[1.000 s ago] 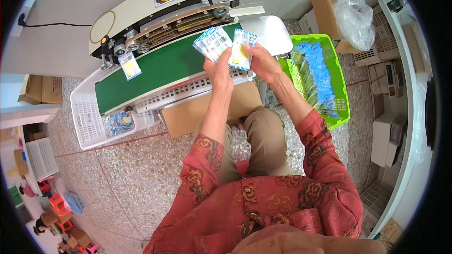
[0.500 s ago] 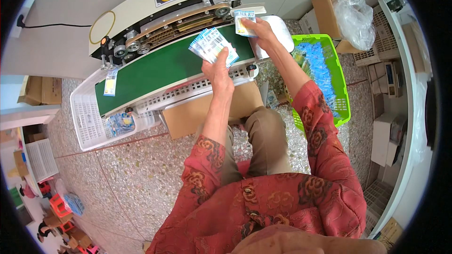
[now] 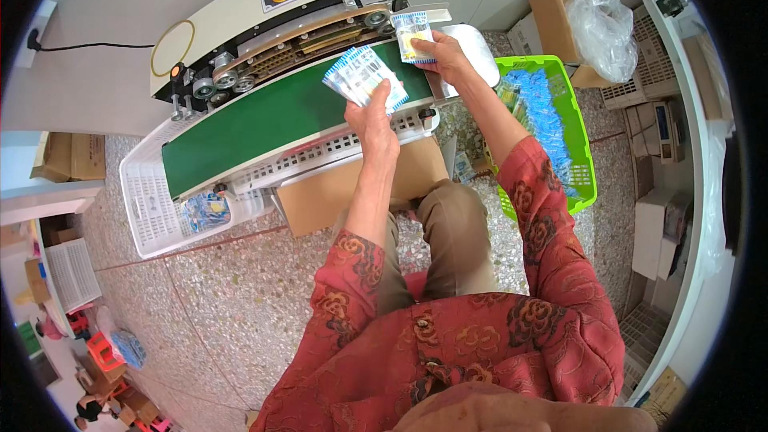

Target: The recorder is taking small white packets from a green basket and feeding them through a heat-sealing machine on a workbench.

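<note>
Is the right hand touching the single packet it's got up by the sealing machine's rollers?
Touching. The head view shows the right hand pinching the small packet's lower edge between its fingers.

packets (image 3: 364, 76): blue-white, fanned stack over green belt | single packet (image 3: 413, 36): upright at sealer's right end

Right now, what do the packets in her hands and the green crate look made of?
Fanned packets in the left hand: probably thin glossy plastic film, printed blue and white. Single packet in the right hand: likely the same. Green crate: seemingly rigid moulded plastic, perforated walls.
</note>
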Action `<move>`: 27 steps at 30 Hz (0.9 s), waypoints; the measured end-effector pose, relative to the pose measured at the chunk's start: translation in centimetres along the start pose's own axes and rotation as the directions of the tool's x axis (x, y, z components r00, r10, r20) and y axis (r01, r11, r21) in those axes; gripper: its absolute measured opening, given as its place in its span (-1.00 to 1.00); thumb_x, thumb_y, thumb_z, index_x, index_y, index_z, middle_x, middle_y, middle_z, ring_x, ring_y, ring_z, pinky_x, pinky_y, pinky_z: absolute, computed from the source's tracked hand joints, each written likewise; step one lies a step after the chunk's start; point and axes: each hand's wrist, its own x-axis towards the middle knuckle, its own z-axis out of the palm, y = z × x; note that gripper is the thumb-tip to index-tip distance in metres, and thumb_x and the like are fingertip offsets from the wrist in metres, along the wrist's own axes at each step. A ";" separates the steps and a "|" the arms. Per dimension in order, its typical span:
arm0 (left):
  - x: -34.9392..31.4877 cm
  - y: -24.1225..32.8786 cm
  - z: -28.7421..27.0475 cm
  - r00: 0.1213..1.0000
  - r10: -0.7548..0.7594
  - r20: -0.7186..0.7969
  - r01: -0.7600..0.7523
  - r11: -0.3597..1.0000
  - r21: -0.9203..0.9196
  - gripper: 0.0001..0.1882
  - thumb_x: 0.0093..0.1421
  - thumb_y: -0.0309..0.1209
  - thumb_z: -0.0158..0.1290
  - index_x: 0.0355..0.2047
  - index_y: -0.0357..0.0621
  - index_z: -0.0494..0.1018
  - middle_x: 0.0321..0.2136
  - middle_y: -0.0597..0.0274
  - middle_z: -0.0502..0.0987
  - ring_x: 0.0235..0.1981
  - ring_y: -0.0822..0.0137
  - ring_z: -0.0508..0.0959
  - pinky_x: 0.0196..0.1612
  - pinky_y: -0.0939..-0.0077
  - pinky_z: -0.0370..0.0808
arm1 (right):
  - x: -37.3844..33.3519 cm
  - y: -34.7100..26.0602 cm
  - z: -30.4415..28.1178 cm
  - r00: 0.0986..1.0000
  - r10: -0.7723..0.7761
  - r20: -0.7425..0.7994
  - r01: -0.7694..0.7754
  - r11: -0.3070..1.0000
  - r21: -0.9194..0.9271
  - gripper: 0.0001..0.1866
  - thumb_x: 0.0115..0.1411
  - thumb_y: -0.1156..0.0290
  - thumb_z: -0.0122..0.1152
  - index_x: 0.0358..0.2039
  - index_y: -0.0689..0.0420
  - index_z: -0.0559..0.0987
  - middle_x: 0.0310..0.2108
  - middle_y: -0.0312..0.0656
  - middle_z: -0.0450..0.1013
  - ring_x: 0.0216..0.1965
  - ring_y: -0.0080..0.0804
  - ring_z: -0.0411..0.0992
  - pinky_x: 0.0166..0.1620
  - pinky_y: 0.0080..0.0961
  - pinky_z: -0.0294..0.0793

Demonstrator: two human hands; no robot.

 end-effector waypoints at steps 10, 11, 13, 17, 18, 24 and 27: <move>-0.3 0.2 0.2 0.999 0.001 0.039 -0.001 1.000 -0.013 -0.65 -0.06 -0.59 0.08 -0.21 -0.27 0.32 -0.34 0.18 0.48 -0.40 0.38 0.51 -0.34 0.54 0.46 | 1.1 0.4 1.9 0.998 -0.010 0.063 0.013 0.999 -0.043 -0.74 0.03 0.39 0.18 -0.25 0.19 0.47 -0.37 -0.28 0.46 -0.40 -0.58 0.43 -0.41 -0.75 0.43; -0.2 0.1 0.1 1.000 0.002 0.029 -0.002 1.000 -0.006 -0.65 -0.06 -0.59 0.09 -0.21 -0.27 0.32 -0.34 0.18 0.48 -0.41 0.38 0.51 -0.35 0.54 0.46 | 1.1 0.5 2.5 0.999 0.007 0.050 -0.004 0.998 -0.060 -0.75 0.02 0.39 0.19 -0.27 0.19 0.48 -0.38 -0.27 0.46 -0.40 -0.55 0.42 -0.39 -0.69 0.43; -0.2 0.0 0.1 1.000 0.000 0.022 0.000 1.000 0.000 -0.65 -0.07 -0.59 0.09 -0.21 -0.27 0.32 -0.34 0.18 0.48 -0.41 0.38 0.51 -0.35 0.55 0.46 | 1.5 1.1 3.3 0.996 -0.024 0.088 0.027 0.999 -0.031 -0.76 0.00 0.41 0.20 -0.29 0.20 0.49 -0.39 -0.24 0.46 -0.41 -0.53 0.42 -0.41 -0.64 0.43; -0.1 0.1 -0.2 0.999 0.005 0.036 -0.006 1.000 0.006 -0.65 -0.07 -0.58 0.09 -0.21 -0.27 0.32 -0.33 0.17 0.47 -0.41 0.38 0.52 -0.37 0.55 0.46 | 0.4 1.5 4.4 0.973 -0.206 0.105 0.227 0.939 -0.259 -0.69 -0.01 0.33 0.19 -0.30 0.29 0.48 -0.43 -0.19 0.46 -0.42 -0.48 0.42 -0.38 -0.56 0.40; 0.0 0.3 -0.4 0.999 0.015 0.045 -0.016 1.000 0.015 -0.64 -0.07 -0.58 0.09 -0.21 -0.27 0.32 -0.33 0.17 0.47 -0.42 0.38 0.52 -0.38 0.55 0.46 | -0.4 1.2 4.9 0.943 -0.315 0.109 0.331 0.846 -0.419 -0.66 0.01 0.29 0.18 -0.30 0.32 0.47 -0.43 -0.20 0.46 -0.42 -0.49 0.41 -0.37 -0.57 0.39; 0.1 -0.2 -0.4 0.991 -0.002 0.132 -0.011 0.995 0.099 -0.65 -0.07 -0.57 0.09 -0.21 -0.27 0.33 -0.31 0.22 0.46 -0.36 0.46 0.47 -0.27 0.58 0.40 | -6.5 -1.8 3.5 0.906 -0.400 0.141 0.422 0.881 -0.214 -0.71 0.10 0.26 0.07 -0.26 0.20 0.47 -0.33 -0.27 0.44 -0.25 -0.61 0.35 -0.16 -0.65 0.31; -0.5 -0.4 0.3 0.984 0.015 0.179 -0.045 0.985 0.164 -0.64 -0.07 -0.57 0.09 -0.21 -0.27 0.35 -0.31 0.27 0.46 -0.33 0.50 0.44 -0.23 0.59 0.36 | -7.1 -0.9 3.4 0.808 -0.554 0.202 0.588 0.785 -0.196 -0.79 -0.02 0.39 0.21 -0.41 0.24 0.46 -0.47 -0.31 0.43 -0.38 -0.61 0.35 -0.34 -0.68 0.34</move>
